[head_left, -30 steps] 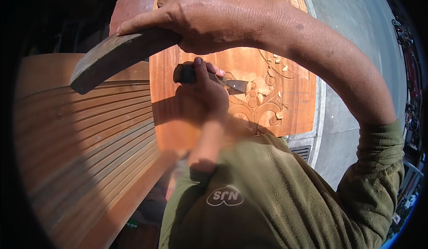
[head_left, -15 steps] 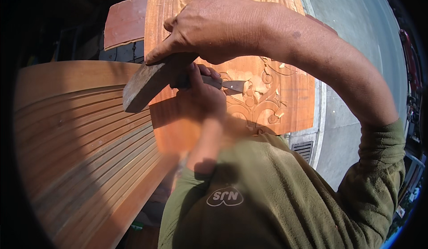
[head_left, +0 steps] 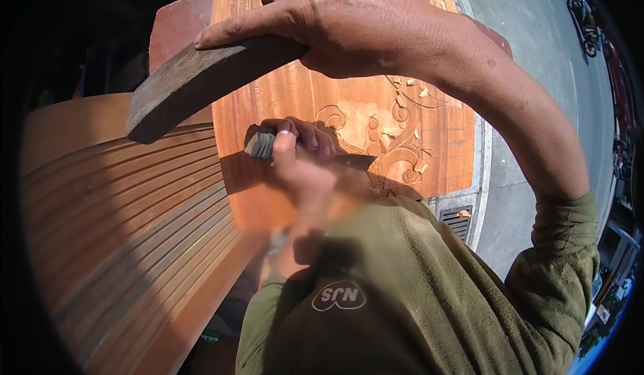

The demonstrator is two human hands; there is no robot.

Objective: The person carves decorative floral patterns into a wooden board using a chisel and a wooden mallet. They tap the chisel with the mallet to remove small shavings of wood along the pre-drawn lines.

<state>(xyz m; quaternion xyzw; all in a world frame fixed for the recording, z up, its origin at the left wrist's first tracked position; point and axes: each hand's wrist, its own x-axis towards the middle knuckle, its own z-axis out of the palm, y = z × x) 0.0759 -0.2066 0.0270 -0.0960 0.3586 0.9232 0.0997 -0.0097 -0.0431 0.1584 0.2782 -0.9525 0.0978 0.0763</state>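
My left hand (head_left: 302, 157) is closed around a chisel (head_left: 260, 144), whose wrapped handle end sticks out on the left. Its dark blade points right, its tip close to carved scrollwork. Above and to the left, my right hand (head_left: 355, 23) grips a thick, worn wooden block (head_left: 208, 73), with the index finger stretched along its top. The block hangs apart from the chisel handle. Beneath both hands lies a reddish-brown wooden panel (head_left: 446, 167) carved with curls and leaf shapes. Loose wood chips (head_left: 421, 93) are scattered over the carving.
A slatted wooden piece (head_left: 134, 207) fills the left side, partly shadowed. A reddish board (head_left: 178, 29) shows behind the panel. Grey pavement (head_left: 516, 207) with a drain grate (head_left: 456, 224) lies to the right, and a motorcycle (head_left: 587, 26) stands farther off.
My right hand and the block have moved up and left, away from the chisel handle. My left hand has shifted the chisel lower, its blade now nearer the carving's lower curls.
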